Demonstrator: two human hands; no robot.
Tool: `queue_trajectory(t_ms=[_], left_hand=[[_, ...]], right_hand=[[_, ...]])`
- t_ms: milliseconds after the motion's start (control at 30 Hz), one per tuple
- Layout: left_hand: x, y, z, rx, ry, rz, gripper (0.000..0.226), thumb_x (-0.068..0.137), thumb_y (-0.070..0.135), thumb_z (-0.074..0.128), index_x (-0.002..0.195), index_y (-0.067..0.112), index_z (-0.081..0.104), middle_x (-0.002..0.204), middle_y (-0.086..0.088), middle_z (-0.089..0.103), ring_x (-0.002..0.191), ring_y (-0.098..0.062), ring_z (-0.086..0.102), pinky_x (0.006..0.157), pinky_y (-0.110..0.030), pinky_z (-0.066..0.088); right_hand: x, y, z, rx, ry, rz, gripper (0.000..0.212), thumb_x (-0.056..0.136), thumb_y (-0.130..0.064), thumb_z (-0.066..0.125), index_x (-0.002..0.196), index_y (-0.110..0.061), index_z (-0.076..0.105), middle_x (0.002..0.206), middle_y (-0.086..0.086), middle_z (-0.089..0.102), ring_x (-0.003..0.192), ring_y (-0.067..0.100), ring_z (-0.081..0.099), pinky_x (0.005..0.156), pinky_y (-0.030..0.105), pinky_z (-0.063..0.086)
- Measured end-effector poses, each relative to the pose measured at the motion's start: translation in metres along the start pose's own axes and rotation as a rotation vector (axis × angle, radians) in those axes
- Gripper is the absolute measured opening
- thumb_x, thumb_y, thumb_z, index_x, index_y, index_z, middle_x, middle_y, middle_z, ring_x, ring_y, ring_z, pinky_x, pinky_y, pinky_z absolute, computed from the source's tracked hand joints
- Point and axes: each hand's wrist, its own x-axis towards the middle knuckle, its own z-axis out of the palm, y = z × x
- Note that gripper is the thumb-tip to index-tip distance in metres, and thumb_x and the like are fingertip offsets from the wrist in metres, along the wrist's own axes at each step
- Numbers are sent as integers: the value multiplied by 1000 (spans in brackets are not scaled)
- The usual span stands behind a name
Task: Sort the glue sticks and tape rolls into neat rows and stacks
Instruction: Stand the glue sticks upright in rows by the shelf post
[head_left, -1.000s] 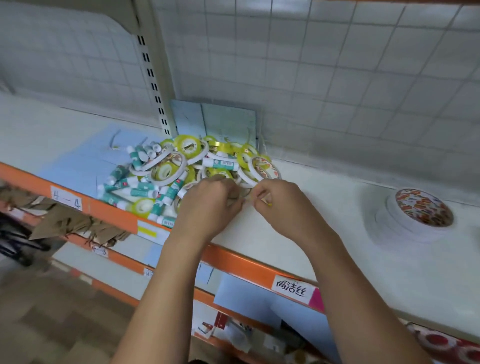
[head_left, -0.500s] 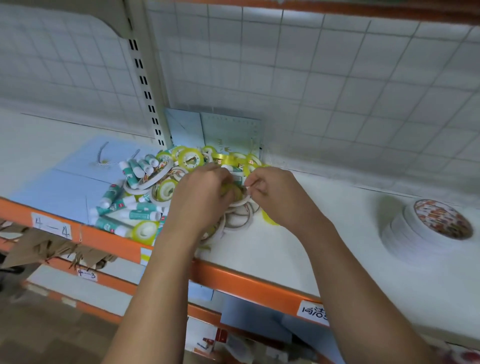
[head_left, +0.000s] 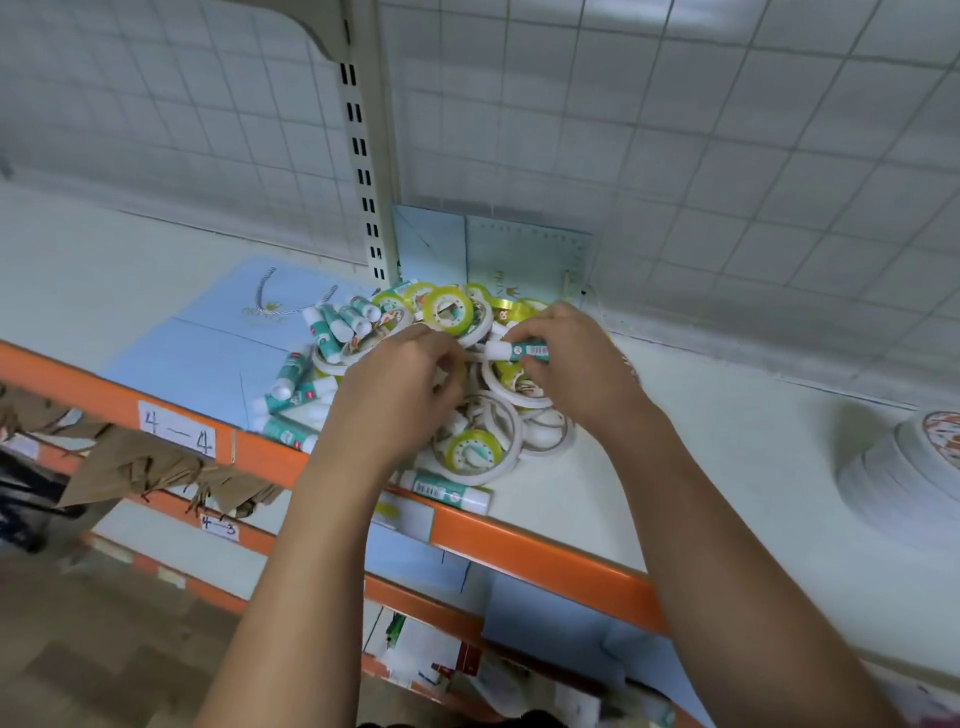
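Note:
A jumbled pile of tape rolls (head_left: 448, 312) and green-and-white glue sticks (head_left: 332, 325) lies on the white shelf (head_left: 701, 467). My right hand (head_left: 576, 358) grips one glue stick (head_left: 519, 351), lifted a little above the pile with its white cap pointing left. My left hand (head_left: 400, 384) hovers over the pile's middle with curled fingers; what they hold is hidden. A yellow tape roll (head_left: 475, 452) and a lone glue stick (head_left: 449, 491) lie near the shelf's front edge.
A stack of wide white tape rolls (head_left: 914, 467) stands at the far right. A pale blue paper bag (head_left: 208, 348) lies under the pile's left side. The orange shelf edge (head_left: 519, 545) runs in front, and a wire grid (head_left: 675, 156) backs the shelf.
My right hand has lifted a glue stick out of the pile. Both hands stayed over the pile while the view moved closer and lower.

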Motion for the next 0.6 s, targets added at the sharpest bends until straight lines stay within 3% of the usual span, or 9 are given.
queue_trajectory(t_ms=[100, 267, 400, 600], left_hand=[[-9, -4, -1, -30, -32, 35, 14, 88, 17, 61, 99, 18, 69, 98, 2, 64, 89, -18, 58, 72, -41, 51], [-22, -16, -6, -40, -66, 61, 15, 87, 19, 64, 101, 20, 70, 99, 5, 64, 88, -14, 59, 72, -39, 53], [-29, -32, -10, -17, -64, 22, 16, 90, 20, 61, 103, 21, 70, 97, 6, 63, 88, -16, 59, 72, -40, 53], [-38, -46, -16, -6, -40, -16, 12, 88, 20, 63, 97, 23, 70, 93, 10, 60, 85, -16, 59, 67, -37, 52]], right_hand=[[-1, -1, 0, 29, 22, 0, 21, 87, -12, 68, 106, -22, 67, 105, -2, 51, 106, 21, 51, 90, 29, 40], [-9, -12, -5, 117, 65, -5, 20, 88, -12, 64, 107, -16, 62, 106, 1, 63, 102, 18, 56, 88, 35, 46], [-24, -31, -2, 166, 94, -65, 23, 88, -13, 62, 111, -17, 61, 102, -1, 56, 92, 11, 53, 80, 27, 44], [-44, -46, 15, 147, 48, -84, 29, 92, -14, 57, 121, -15, 59, 113, 1, 51, 99, 12, 52, 82, 22, 39]])
